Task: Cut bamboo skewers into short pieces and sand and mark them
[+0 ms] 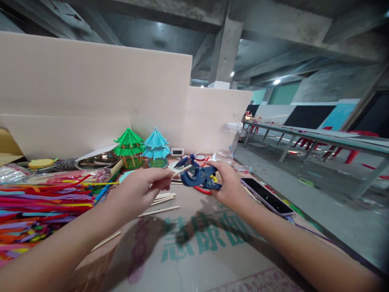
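My left hand pinches a thin wooden stick and holds its tip at the jaws of a blue cutter. My right hand is closed around the cutter's handles. Both hands hover above a cardboard-covered table. Loose wooden sticks lie on the cardboard just below my left hand. A red ring-shaped object peeks out under the cutter.
A pile of coloured pipe cleaners fills the left side. Green and blue miniature pavilions stand at the back before a cardboard wall. A phone lies right of my right hand, a clear bottle behind. Long tables with red chairs stand far right.
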`<state>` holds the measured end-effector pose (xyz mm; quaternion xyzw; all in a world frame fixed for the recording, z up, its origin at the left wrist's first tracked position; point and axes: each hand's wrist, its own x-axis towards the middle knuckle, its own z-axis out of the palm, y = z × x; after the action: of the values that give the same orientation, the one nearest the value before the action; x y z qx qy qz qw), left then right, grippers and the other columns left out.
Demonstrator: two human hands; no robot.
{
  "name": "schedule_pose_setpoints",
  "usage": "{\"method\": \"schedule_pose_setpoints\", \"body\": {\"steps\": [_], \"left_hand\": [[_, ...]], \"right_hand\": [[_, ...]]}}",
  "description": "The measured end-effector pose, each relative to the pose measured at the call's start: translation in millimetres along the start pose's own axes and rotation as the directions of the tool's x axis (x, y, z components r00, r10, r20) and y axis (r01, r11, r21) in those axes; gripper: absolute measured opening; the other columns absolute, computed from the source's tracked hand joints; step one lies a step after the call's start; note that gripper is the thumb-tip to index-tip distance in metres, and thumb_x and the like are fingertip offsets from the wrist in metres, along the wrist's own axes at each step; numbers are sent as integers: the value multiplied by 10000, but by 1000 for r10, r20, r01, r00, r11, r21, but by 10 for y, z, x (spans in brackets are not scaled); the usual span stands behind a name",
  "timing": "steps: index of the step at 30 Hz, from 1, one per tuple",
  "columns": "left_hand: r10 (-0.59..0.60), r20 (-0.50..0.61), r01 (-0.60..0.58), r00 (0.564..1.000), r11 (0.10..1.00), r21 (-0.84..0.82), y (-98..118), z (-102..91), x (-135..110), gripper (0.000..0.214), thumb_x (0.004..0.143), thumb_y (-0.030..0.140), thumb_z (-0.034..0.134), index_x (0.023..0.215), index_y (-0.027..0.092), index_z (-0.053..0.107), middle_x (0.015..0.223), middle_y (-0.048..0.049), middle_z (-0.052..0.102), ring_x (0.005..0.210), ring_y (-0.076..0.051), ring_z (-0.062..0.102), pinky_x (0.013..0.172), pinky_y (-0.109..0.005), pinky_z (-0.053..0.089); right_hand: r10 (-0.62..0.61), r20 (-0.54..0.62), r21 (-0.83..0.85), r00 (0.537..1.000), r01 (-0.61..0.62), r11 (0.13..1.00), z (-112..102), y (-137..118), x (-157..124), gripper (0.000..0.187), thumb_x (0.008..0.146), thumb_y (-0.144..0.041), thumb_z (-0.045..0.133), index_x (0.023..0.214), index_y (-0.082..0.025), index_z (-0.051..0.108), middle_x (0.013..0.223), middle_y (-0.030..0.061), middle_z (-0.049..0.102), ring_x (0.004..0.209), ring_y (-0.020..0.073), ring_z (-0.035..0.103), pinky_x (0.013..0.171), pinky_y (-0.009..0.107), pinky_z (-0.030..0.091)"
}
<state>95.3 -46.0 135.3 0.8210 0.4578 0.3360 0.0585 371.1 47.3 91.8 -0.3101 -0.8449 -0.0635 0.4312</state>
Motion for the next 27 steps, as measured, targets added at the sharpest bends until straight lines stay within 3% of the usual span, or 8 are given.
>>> {"method": "schedule_pose_setpoints", "body": {"steps": [11,17,27], "left_hand": [[76,74,-77,994,997,22,30,68,-23,294,963,206,422,1071,231,694,1015,-49,722,906,-188,641,826,-278,469],[83,104,-89,991,995,51,57,58,-33,254,928,167,416,938,218,665,869,-28,692,799,-178,608,746,-268,448],[94,99,-101,991,993,66,75,81,-60,274,939,184,422,976,224,691,893,-39,705,798,-176,617,722,-259,436]], "right_hand": [[-64,4,-38,998,64,997,-71,-74,8,632,721,-211,770,1299,-218,515,1231,147,641,1145,347,591,976,494,470],[-98,-7,-40,995,97,994,-55,-23,-11,551,720,-209,726,1237,-226,537,1165,127,681,1083,332,634,946,469,481],[-157,-41,-76,987,154,985,-89,55,34,433,749,-299,693,1161,-237,571,1080,108,683,1003,311,638,886,424,488]]}}
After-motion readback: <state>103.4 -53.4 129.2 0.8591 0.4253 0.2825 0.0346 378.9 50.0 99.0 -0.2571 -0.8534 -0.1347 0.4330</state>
